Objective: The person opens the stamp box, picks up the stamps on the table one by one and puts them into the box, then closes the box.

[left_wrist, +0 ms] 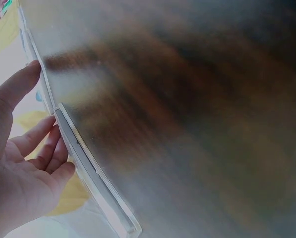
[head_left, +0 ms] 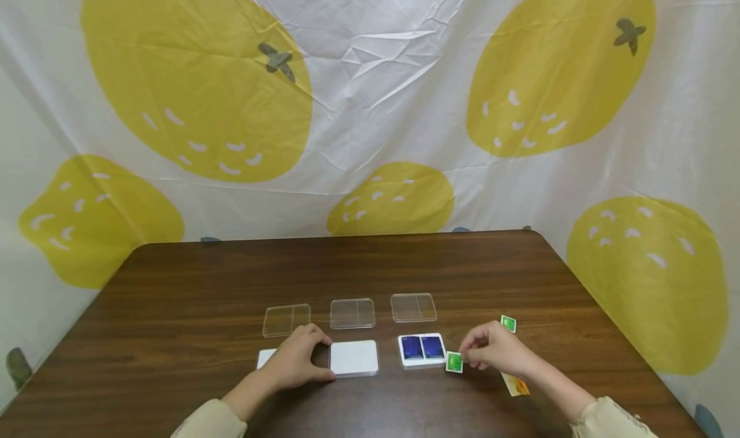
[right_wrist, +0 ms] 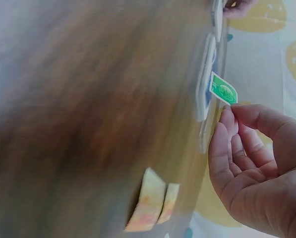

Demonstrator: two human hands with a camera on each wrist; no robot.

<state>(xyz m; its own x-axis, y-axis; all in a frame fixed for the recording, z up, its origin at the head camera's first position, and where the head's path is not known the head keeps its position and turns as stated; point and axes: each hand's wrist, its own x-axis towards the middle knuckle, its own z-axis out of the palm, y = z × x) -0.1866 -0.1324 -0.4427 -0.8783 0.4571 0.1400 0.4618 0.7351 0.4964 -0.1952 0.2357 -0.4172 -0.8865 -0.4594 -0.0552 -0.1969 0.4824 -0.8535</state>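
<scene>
We see a green stamp (head_left: 454,362) pinched in the fingertips of the right hand (head_left: 502,350), by the near right corner of a box with two blue pictures (head_left: 422,351); its print is too small for us to read. The right wrist view gives us two yellow-orange papers (right_wrist: 147,203), where the head view shows one. The left hand (head_left: 297,356), loosely spread, touches a white box (head_left: 354,358). Three clear lids (head_left: 352,313) lie beyond on the counter (head_left: 231,271).
</scene>
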